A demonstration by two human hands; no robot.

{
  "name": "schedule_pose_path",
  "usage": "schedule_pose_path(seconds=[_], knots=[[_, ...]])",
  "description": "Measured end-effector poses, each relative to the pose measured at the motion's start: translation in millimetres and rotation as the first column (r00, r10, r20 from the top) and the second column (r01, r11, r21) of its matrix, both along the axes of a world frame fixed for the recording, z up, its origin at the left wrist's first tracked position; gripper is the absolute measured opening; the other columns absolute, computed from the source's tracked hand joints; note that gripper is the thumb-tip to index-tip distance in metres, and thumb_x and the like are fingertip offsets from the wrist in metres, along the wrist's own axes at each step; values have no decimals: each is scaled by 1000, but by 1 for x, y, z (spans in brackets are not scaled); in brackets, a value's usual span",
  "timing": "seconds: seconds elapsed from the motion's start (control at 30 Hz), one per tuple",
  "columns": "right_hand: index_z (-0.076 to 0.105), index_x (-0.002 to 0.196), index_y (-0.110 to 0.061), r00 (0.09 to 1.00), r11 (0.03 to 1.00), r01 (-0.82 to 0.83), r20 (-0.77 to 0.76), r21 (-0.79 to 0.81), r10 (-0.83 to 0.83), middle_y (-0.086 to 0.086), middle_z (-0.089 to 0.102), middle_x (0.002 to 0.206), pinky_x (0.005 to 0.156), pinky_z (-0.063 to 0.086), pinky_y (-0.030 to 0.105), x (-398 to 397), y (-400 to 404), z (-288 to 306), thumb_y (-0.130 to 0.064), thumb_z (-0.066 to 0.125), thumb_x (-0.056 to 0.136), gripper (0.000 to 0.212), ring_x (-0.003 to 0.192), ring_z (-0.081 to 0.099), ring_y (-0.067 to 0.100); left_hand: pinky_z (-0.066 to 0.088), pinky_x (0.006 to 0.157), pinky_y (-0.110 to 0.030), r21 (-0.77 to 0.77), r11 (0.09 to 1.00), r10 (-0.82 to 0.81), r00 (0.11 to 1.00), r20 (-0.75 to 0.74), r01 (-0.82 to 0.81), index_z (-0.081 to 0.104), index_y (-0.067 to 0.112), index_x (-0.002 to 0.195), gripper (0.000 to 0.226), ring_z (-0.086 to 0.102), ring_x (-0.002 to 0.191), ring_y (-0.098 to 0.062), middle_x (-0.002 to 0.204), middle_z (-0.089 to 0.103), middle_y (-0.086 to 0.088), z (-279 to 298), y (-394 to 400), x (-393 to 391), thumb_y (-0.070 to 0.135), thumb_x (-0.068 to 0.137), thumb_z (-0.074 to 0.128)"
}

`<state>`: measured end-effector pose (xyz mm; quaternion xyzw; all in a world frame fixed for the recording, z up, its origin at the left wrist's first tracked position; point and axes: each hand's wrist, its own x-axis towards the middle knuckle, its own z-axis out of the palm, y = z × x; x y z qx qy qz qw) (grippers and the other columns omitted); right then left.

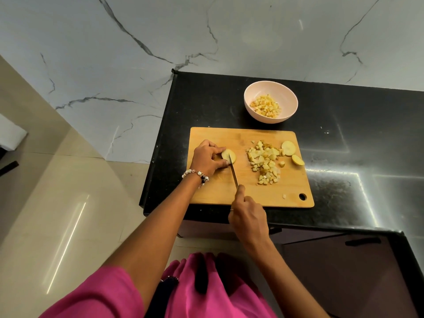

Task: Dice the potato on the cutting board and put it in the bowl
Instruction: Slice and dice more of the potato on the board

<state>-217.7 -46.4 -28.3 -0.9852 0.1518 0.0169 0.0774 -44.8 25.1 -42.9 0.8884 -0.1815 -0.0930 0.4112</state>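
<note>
Clamped in the curled fingers of the right hand (249, 216) is the handle of a slim steel-bladed kitchen knife (233, 171), the forefinger laid along its back. The blade runs away from the person and its tip rests on a pale round potato slice (228, 155), which is pinned flat by the bent fingertips of the left hand (207, 158) on the left part of a rectangular light wooden cutting board (250, 193). A beaded bracelet (196, 175) is worn on the left wrist.

A loose heap of small diced potato cubes (263, 162) is spread over the middle of the board. Just to the right of the heap two further uncut potato slices (288, 148) are lying, one round and flat, the other smaller and nearer the right edge. One stray cube is seen near the hanging hole at the board's near right corner.

Beyond the far edge of the board, close to it but apart, a round pale pink bowl (252, 111) is set on the black stone countertop (344, 134), with diced potato already inside. Pink clothing is seen at the bottom of the view.
</note>
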Motion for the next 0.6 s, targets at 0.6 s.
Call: schedule_pose_path(seconds=[0.6], knots=[[26,141,10,995,999,-8,96,48,4,26,62,90,55,34,35,52,3,5,3,33,89,53,73,62,38,47,73,-16,-56,998,0,997,79,5,67,9,112,45,52,84,-10,100,57,-3,-5,4,-1,21,71,80]])
